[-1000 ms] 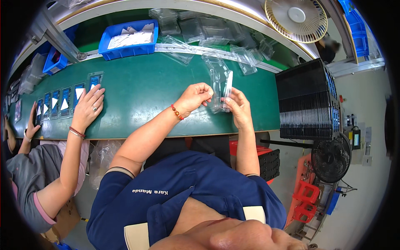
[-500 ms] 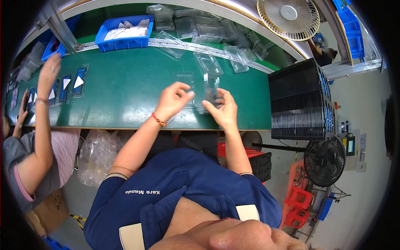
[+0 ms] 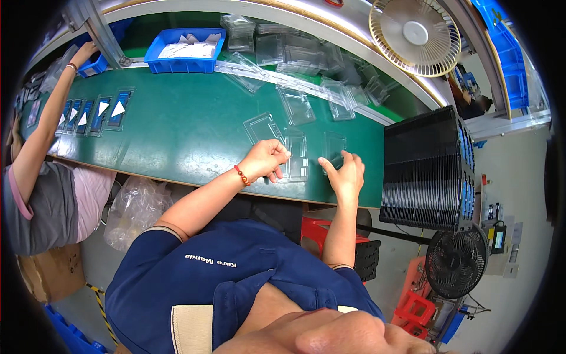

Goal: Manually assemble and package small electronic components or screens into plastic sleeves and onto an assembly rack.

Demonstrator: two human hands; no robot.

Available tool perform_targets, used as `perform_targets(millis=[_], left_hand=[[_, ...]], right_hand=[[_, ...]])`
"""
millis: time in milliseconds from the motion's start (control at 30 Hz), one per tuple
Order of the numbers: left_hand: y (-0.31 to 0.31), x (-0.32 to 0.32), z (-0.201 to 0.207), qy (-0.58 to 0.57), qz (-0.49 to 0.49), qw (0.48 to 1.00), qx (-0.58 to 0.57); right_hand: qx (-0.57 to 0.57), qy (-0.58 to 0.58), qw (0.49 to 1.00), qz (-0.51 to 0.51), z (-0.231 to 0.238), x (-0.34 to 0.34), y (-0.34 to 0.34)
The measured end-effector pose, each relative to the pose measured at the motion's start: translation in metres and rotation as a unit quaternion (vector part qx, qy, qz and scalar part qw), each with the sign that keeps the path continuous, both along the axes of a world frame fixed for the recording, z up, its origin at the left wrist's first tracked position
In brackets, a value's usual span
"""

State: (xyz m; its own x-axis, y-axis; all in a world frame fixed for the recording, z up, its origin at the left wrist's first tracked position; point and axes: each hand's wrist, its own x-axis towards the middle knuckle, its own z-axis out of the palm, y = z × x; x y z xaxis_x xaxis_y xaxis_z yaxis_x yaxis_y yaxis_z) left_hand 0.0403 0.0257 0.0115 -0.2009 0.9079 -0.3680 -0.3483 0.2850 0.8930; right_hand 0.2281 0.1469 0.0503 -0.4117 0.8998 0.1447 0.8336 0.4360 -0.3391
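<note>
At the near part of the green table, my left hand (image 3: 266, 161) has its thumb and fingertips pinched together at the left edge of a clear plastic tray (image 3: 299, 156). Another clear tray (image 3: 259, 125) lies tilted just beyond this hand, partly covered by it. Farther right, my right hand (image 3: 345, 178) has thumb and fingers around the near end of a narrow clear plastic case (image 3: 335, 143). Its lower part is hidden by the fingers, and a dark patch shows between them.
More clear trays (image 3: 296, 105) lie toward the back rail and pile up behind it. A blue bin (image 3: 183, 62) holds white paper pieces. Black stacked racks (image 3: 420, 168) stand right. At left, a co-worker's arm (image 3: 50, 115) reaches past packed blue items (image 3: 119, 110).
My right hand has moved right with the clear case, away from the left hand. My left hand has come right, its fingers now at a tray's edge. The co-worker's arm has reached farther out.
</note>
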Motion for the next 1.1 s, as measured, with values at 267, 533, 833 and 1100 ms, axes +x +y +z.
perform_targets(millis=[267, 533, 833, 1100], left_hand=[[-0.030, 0.008, 0.009, 0.626, 0.096, 0.771, 0.065], [-0.060, -0.012, -0.013, 0.666, 0.167, 0.717, 0.119], [-0.068, -0.050, 0.007, -0.083, 0.275, 0.918, 0.271], [-0.176, -0.120, -0.003, -0.052, 0.379, 0.917, 0.109]], right_hand=[[0.041, 0.001, 0.988, 0.147, 0.004, -0.117, 0.036], [-0.124, 0.026, 0.978, 0.167, 0.028, -0.132, 0.032], [-0.238, 0.250, 0.890, 0.299, 0.018, -0.141, -0.076], [-0.091, 0.112, 0.917, 0.371, -0.008, -0.181, -0.130]])
